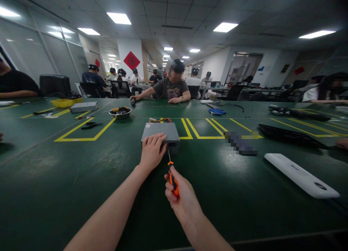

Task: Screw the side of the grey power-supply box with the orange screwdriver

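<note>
A grey metal box (pixel 170 129) with a socket in its near face sits on the green table (pixel 95 178), with coloured wires (pixel 160 120) behind it. My left hand (pixel 152 151) rests on the box's top and near edge at its left, fingers together and bent over it. My right hand (pixel 181 193) is closed around the orange and black handle of a screwdriver (pixel 174 182). The screwdriver's thin shaft points away from me, and its tip is at the near face of the box, close to my left fingertips. Whether the tip sits in a screw is too small to tell.
At the right lie a white elongated device (pixel 299 175), a blurred dark object (pixel 240 144) and a black panel (pixel 290 136). Further back are a metal bowl (pixel 120 115) with tools, a yellow tray (pixel 66 103), blue gloves (pixel 216 112) and a seated person (pixel 174 88) across the table.
</note>
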The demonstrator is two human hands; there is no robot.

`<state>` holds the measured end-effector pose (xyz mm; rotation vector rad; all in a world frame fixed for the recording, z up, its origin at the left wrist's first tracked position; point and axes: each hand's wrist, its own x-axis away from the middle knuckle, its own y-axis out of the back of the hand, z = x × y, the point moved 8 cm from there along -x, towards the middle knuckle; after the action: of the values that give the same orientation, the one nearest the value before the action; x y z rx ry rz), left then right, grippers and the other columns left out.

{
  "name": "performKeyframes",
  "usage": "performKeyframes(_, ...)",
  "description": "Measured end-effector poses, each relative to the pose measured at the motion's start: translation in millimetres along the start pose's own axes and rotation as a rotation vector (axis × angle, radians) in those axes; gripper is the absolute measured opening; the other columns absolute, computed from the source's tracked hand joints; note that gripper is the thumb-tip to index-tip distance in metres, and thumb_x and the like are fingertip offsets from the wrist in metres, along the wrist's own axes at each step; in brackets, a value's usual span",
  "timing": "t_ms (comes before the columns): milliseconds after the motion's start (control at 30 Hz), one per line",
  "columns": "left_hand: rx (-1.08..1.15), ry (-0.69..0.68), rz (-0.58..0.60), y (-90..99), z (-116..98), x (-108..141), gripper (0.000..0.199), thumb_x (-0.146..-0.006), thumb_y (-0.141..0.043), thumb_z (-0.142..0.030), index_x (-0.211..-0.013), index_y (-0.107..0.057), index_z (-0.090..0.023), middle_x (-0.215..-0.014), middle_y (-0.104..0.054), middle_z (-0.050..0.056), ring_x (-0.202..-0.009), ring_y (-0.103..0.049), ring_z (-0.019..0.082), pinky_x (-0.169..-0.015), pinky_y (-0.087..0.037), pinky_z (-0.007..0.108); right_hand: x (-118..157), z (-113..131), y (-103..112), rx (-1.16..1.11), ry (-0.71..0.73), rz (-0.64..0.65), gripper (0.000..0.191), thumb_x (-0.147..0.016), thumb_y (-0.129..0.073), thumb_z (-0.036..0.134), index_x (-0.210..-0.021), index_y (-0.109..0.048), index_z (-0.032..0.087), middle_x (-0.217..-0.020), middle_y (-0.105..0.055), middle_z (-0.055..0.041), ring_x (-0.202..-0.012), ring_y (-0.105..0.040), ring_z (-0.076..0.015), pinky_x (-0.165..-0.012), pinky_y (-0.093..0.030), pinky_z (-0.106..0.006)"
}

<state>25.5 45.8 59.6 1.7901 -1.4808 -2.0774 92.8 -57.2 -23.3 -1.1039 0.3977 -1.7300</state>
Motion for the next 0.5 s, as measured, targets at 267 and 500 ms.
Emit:
performKeyframes(267, 0.002, -0.004, -0.007, -0.8, 0.2, 0.3, 0.029, -0.086, -0.046, -0.024, -0.115, -0.052, -0.024, -0.121, -0.058, 0.006, -0.113, -0.049, 0.022, -0.093, -0.031, 0.041, -1.5, -7.8, -2.6, 0.013, -0.109, 0.006, 0.025, -0.091, -0.043, 0.028, -0.077, -0.056, 0.012, -0.060, -0.053, -0.0021, -0.041, -0.045, -0.0046, -0.032, -0.029, -0.011)
performKeyframes(500, 0.007, -0.004, -0.008, -0.6, 0.6, 0.3, 0.029, -0.086, -0.047, -0.025, -0.115, -0.052, -0.024, -0.121, -0.058, 0.006, -0.112, -0.049, 0.023, -0.093, -0.031, 0.042, -3.2, -2.5, -4.0, -0.002, -0.042, -0.012, 0.017, -0.087, -0.052, 0.020, -0.071, -0.051, 0.015, -0.062, -0.054, 0.0004, -0.043, -0.044, -0.0026, -0.032, -0.026, -0.009)
